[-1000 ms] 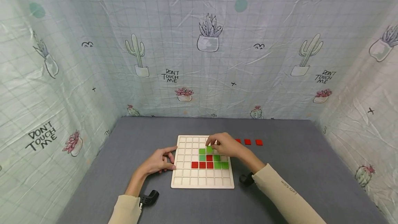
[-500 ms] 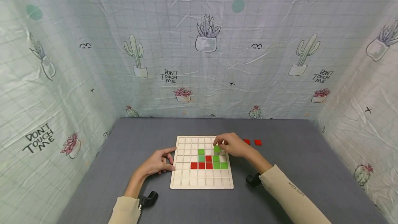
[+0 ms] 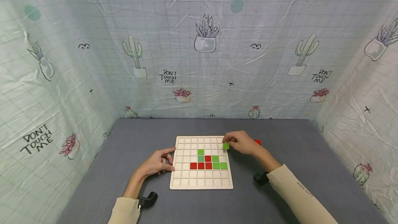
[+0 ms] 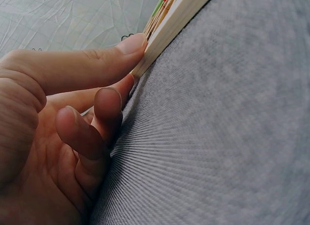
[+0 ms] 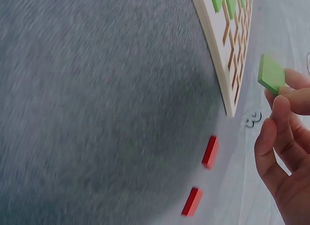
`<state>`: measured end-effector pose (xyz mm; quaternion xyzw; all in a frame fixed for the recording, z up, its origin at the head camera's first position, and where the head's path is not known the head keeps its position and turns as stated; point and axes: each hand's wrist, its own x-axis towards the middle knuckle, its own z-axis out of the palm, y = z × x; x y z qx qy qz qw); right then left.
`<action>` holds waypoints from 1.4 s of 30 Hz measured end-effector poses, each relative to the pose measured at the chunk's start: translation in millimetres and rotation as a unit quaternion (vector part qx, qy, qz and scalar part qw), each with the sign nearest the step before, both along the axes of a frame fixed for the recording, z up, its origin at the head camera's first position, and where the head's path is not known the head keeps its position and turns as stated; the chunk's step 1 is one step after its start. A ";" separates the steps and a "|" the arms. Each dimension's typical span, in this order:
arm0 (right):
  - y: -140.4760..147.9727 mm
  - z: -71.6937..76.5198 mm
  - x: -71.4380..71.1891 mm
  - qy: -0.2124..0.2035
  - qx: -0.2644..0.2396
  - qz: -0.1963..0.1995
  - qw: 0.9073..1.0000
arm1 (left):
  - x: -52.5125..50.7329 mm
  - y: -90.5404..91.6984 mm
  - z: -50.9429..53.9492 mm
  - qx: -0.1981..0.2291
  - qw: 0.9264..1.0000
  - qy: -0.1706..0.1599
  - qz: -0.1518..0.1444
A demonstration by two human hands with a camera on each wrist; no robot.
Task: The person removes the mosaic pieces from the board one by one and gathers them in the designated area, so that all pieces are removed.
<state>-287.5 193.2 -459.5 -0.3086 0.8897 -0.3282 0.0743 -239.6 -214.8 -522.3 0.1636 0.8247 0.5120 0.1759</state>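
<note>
Right hand (image 3: 243, 142) pinches green tile (image 5: 271, 74) | likely light, stiff; grip edges | left hand (image 3: 158, 161), thumb and forefinger apart, touches board (image 3: 184, 182)

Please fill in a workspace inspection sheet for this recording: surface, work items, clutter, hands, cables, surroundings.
Surface: grey table.
Work items: wooden grid board; four red tiles, four green tiles and one blue-green tile in its cells; two loose red tiles on the table to its right.
Clutter: nothing seen.
Left hand: fingers touch the board's left edge.
Right hand: pinches another green tile, raised near the board's far right corner.
Cables: nothing certain; a small pale piece by the left wrist camera is unclear.
Surroundings: printed cloth behind and at both sides, with cacti and "DON'T TOUCH ME".
</note>
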 end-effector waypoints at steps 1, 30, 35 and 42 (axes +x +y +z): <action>2.2 -0.6 -0.3 0.001 0.000 -0.002 1.000 | 0.5 -0.1 -0.1 0.001 1.000 -0.001 0.000; 84.5 -4.3 -18.8 0.018 0.027 -0.082 0.996 | 0.2 0.2 0.7 -0.005 1.000 0.001 0.009; 104.0 -2.9 -22.3 0.002 0.032 -0.111 0.993 | -0.7 0.4 0.3 -0.002 1.000 0.000 0.003; 127.5 -1.4 -23.8 -0.029 0.034 -0.125 0.991 | -1.5 0.1 -0.1 0.001 1.000 0.000 -0.001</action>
